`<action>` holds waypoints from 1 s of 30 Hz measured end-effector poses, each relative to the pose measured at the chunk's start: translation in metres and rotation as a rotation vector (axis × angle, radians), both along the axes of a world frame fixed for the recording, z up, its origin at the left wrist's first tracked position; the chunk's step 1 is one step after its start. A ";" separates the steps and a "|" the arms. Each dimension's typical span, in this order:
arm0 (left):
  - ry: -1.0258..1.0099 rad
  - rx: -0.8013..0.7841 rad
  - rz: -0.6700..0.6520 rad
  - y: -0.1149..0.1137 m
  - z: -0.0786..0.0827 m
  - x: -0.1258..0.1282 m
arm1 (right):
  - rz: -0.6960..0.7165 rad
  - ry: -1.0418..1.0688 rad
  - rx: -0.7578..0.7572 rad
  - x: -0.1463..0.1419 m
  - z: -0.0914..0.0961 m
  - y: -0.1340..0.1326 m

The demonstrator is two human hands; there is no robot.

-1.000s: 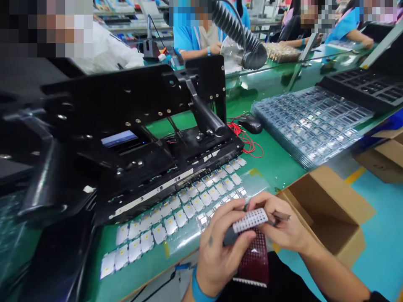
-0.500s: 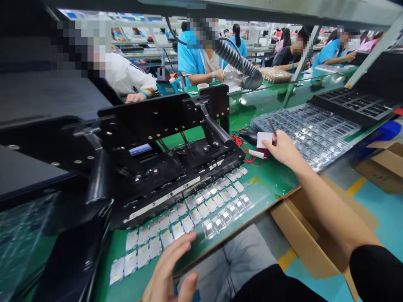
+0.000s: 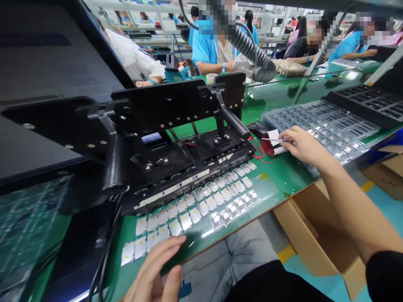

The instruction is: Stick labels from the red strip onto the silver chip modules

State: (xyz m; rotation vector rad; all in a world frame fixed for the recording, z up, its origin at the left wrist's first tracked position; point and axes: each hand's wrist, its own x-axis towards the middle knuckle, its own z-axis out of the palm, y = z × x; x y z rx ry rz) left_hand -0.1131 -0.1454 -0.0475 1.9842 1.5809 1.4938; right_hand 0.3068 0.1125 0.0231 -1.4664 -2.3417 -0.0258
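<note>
1. The whole scene is a long green workbench (image 3: 283, 176) in a busy factory line, and at the far bench some co-workers in blue shirts (image 3: 204, 56) are sitting.
2. In the middle stands a black metal fixture (image 3: 176, 126) with a small lit screen, and an open cardboard box (image 3: 315, 235) is on the floor at the right.
3. Behind the right hand are stacked clear blister trays (image 3: 317, 130), which look filled, and a black slotted tray (image 3: 365, 102).
4. Many white cards (image 3: 189, 209) with small yellow marks lie in rows on a clear sheet in front of the fixture; a few at the right end look more metallic, so the work on them seems only partly done.
5. The right hand (image 3: 305, 147) makes a narrow pinch on a thin metal pick (image 3: 270, 139), beside a dark red block (image 3: 267, 147) with a white strip.
6. The left hand (image 3: 151, 272) is open wide, near the lowest cards; I cannot tell if it touches them.
</note>
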 end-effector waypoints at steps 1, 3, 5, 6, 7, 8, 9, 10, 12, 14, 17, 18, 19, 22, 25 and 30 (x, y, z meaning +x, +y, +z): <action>0.014 -0.001 0.007 0.001 0.002 0.003 | 0.037 -0.033 -0.022 0.003 0.003 0.006; 0.028 0.009 0.006 0.005 0.006 0.006 | 0.106 -0.091 -0.066 0.006 0.006 0.014; 0.034 0.029 -0.012 0.006 0.010 0.007 | 0.134 -0.129 -0.094 0.006 0.004 0.017; 0.034 0.037 -0.023 0.007 0.011 0.007 | 0.125 -0.141 -0.093 0.004 0.001 0.016; 0.032 0.040 -0.033 0.006 0.012 0.007 | 0.100 -0.150 -0.080 0.002 -0.003 0.014; 0.027 0.037 -0.038 0.006 0.012 0.007 | 0.069 -0.154 -0.060 0.000 -0.007 0.011; 0.021 0.037 -0.040 0.005 0.013 0.008 | 0.044 -0.156 -0.040 -0.002 -0.012 0.008; 0.015 0.036 -0.044 0.005 0.014 0.008 | 0.030 -0.156 -0.026 -0.003 -0.017 0.005; 0.011 0.039 -0.057 0.004 0.016 0.009 | 0.038 -0.149 -0.030 -0.003 -0.025 0.000; 0.027 0.039 -0.080 0.004 0.018 0.009 | 0.057 -0.138 -0.055 0.000 -0.029 -0.005; 0.119 -0.020 -0.132 0.005 0.020 0.009 | 0.026 -0.129 -0.024 -0.005 -0.021 -0.020; 0.176 -0.046 -0.146 0.007 0.020 0.010 | -0.001 -0.115 0.022 -0.012 -0.014 -0.028; 0.244 -0.066 -0.156 0.009 0.021 0.012 | -0.026 -0.091 0.085 -0.022 -0.007 -0.039; 0.451 -0.101 -0.154 0.017 0.023 0.025 | 0.084 0.062 0.268 -0.064 0.009 -0.079; 0.583 -0.133 -0.134 0.025 0.026 0.041 | 0.437 0.056 0.175 -0.093 0.004 -0.112; 0.714 -0.148 -0.107 0.027 0.030 0.054 | 0.629 -0.010 -0.006 -0.084 -0.031 -0.123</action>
